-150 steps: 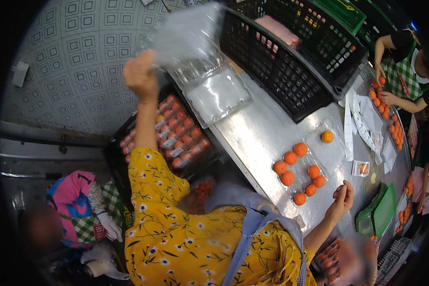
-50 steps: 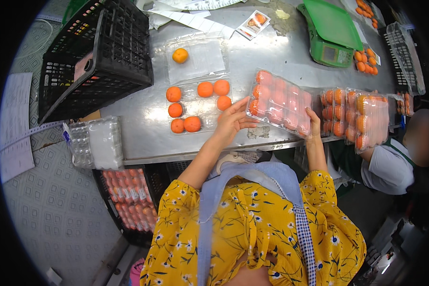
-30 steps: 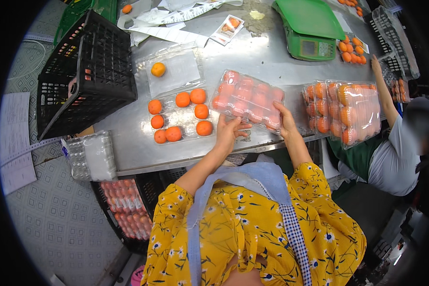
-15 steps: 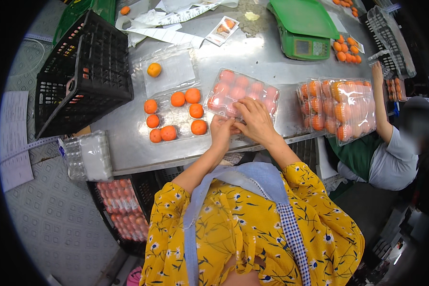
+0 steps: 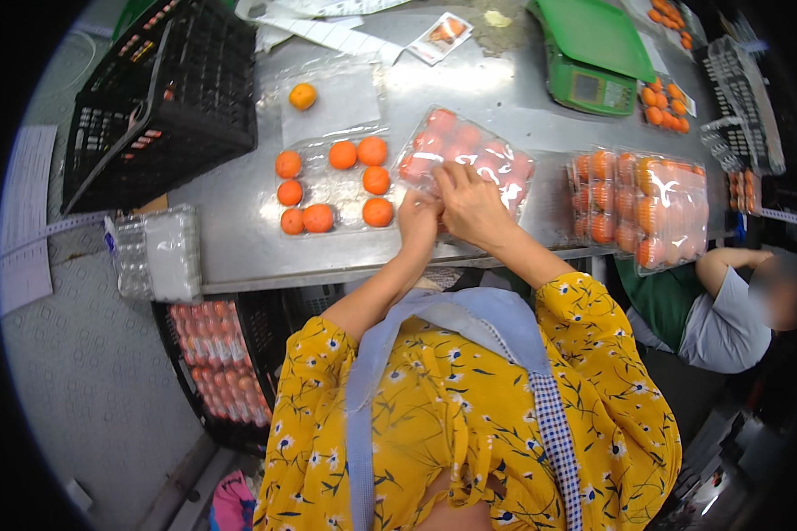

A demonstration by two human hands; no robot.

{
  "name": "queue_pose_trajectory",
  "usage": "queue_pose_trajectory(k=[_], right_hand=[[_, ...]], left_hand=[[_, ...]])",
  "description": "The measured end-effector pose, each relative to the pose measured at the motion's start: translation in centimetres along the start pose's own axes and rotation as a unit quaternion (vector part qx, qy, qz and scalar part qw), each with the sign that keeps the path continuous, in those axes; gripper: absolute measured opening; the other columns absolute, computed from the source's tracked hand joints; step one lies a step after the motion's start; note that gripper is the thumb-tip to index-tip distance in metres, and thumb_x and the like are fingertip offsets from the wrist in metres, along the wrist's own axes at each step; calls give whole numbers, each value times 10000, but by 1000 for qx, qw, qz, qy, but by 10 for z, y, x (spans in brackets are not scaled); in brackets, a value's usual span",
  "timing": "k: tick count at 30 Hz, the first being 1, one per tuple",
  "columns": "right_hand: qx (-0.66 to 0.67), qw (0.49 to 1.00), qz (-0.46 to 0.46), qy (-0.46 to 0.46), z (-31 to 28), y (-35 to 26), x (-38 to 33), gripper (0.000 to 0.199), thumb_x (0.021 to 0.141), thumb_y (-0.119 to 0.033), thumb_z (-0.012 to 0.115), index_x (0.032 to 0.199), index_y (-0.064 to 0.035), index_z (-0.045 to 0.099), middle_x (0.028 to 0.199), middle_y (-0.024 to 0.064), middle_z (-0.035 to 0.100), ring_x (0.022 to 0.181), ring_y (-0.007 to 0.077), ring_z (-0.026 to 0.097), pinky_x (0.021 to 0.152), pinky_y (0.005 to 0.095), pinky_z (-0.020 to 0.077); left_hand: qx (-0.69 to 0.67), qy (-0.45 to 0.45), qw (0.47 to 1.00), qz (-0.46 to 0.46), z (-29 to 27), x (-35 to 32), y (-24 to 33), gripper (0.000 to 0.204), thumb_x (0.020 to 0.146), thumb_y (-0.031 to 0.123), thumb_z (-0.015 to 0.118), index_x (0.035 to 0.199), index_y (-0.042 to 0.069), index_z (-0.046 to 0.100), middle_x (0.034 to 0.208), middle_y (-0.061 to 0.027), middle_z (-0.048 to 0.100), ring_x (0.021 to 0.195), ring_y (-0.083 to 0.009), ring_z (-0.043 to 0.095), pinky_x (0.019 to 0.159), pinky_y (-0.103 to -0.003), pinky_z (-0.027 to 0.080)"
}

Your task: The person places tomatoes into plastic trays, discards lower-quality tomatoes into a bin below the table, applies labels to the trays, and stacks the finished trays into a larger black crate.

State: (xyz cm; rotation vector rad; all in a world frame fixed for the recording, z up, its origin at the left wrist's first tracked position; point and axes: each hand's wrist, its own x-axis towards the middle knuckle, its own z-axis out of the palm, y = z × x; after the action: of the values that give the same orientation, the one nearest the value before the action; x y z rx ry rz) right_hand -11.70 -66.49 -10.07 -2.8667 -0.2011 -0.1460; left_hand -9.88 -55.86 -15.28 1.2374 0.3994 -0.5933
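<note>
A closed clear plastic clamshell box (image 5: 469,150) filled with mandarins lies tilted near the table's front edge. My left hand (image 5: 421,219) is closed at its near left corner, with the fingertips partly hidden. My right hand (image 5: 476,208) presses bent, closed fingers on the near edge of the lid, right beside the left hand. To the left, an open clamshell (image 5: 334,196) holds several orange mandarins around its sides, with its middle bare. On its flipped-back lid sits one yellower mandarin (image 5: 302,96).
Filled clamshells (image 5: 651,208) stand stacked at the right. A green scale (image 5: 593,62) is at the back. A black crate (image 5: 195,97) rests at the left, with empty clamshells (image 5: 157,254) below it. Under the table, a crate holds packed fruit (image 5: 217,354). A person (image 5: 726,310) sits at the right.
The whole view has shifted a little. My right hand's fingers have drawn together at the lid's near edge, close to my left hand. The other person's arm has pulled back from the table.
</note>
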Motion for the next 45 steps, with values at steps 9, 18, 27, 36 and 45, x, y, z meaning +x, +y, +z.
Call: queue_pose_trajectory(k=[9, 18, 27, 36, 45], right_hand=[[-83, 995, -45, 33, 9, -5, 7, 390, 728, -186, 603, 1010, 48, 470, 991, 159, 507, 864, 280, 532, 546, 314, 494], [-51, 995, 39, 81, -58, 34, 43, 263, 695, -102, 553, 955, -65, 540, 820, 108, 581, 679, 282, 608, 499, 398, 472], [-3, 999, 43, 14, -63, 103, 125, 276, 716, -90, 535, 972, -149, 621, 887, 78, 624, 756, 281, 607, 710, 402, 477], [208, 971, 76, -89, -21, 163, 203, 239, 683, -122, 533, 864, -31, 660, 736, 114, 651, 604, 169, 626, 608, 308, 506], [238, 948, 124, -171, 45, 187, 232, 225, 673, -152, 576, 826, -17, 672, 698, 96, 645, 557, 156, 602, 540, 307, 487]], left_hand=[[-2, 15, 1000, 26, 4, -5, -2, 101, 727, -50, 448, 701, 44, 427, 613, -52, 486, 543, -96, 420, 454, -243, 310], [-2, -5, 997, -80, -5, -3, -7, 164, 763, -9, 527, 802, 40, 375, 732, -165, 574, 610, -259, 639, 428, -298, 496], [42, -140, 952, -270, -14, -13, -13, 252, 809, 168, 563, 971, -20, 515, 912, -178, 625, 698, -262, 647, 552, -325, 535], [206, -336, 899, -190, -15, -23, 15, 261, 882, 252, 499, 1008, 29, 553, 936, -96, 622, 738, -141, 599, 647, -266, 497], [166, -341, 915, -135, -35, -26, 26, 221, 888, 207, 513, 1032, 40, 526, 963, -44, 572, 794, -121, 552, 717, -271, 473]])
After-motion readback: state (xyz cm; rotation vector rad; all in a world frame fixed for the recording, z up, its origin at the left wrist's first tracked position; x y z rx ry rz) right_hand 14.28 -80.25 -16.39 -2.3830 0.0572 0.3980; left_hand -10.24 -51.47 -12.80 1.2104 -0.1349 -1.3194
